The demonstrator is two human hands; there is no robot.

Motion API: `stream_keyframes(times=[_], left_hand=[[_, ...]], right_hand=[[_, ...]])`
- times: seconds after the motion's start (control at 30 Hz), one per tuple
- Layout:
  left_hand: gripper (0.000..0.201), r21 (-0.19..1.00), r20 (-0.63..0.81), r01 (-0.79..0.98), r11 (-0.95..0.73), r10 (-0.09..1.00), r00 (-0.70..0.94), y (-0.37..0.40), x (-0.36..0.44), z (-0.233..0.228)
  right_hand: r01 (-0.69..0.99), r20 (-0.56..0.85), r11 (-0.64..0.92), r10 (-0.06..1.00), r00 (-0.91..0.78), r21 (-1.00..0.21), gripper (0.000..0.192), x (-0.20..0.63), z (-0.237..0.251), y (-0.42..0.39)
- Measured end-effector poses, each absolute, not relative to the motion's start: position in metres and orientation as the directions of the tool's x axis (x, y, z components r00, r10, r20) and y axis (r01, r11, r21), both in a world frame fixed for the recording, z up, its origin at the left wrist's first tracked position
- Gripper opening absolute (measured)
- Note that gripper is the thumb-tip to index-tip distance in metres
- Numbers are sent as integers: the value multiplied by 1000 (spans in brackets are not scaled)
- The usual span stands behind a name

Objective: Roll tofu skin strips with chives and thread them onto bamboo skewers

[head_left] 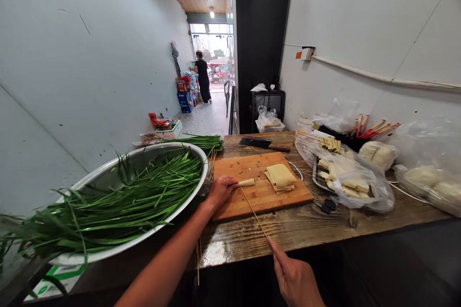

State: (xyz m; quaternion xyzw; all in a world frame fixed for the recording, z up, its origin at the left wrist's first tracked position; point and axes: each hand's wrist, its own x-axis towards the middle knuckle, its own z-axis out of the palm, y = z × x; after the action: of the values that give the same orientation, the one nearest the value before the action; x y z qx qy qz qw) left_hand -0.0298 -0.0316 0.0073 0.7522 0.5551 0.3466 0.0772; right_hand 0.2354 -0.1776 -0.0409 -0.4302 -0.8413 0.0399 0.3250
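Over the left part of the wooden cutting board (237, 206), my left hand (221, 191) is closed on a tofu skin roll (247, 183), whose pale end sticks out to the right. Between the fingers of my right hand (297, 268), below the board's front edge, is the near end of a thin bamboo skewer (255, 214). The skewer slants up and left, its tip close to the roll; whether it touches cannot be told. A stack of square tofu skin sheets (281, 176) lies on the board's right side. Bits of green are scattered on the board.
A large metal basin (204, 165) heaped with garlic chives (144, 201) stands at left. Behind the board lies a cleaver (264, 143). To the right are a tray of skewered rolls under plastic (345, 180) and red-tipped sticks (378, 128). A person (202, 76) stands far back.
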Motion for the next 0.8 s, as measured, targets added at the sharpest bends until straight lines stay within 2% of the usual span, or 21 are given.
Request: stream_keyframes(times=[0.13,0.33,0.5,0.8], left_hand=[[10,501,428,776,-383,889,163,-29,-31,7],[11,524,417,751,-401,890,184,-28,-31,7],[11,530,399,757,-382,900,175,-30,-31,9],[12,540,414,745,-392,894,170,-29,-31,7]], right_hand=[[700,474,611,772,-423,-371,52,235,-44,-178],[719,488,602,771,-409,-348,50,236,-41,-177],[714,455,582,795,-400,-389,50,235,-33,-176],[700,506,621,756,-415,-353,51,235,-41,-178]])
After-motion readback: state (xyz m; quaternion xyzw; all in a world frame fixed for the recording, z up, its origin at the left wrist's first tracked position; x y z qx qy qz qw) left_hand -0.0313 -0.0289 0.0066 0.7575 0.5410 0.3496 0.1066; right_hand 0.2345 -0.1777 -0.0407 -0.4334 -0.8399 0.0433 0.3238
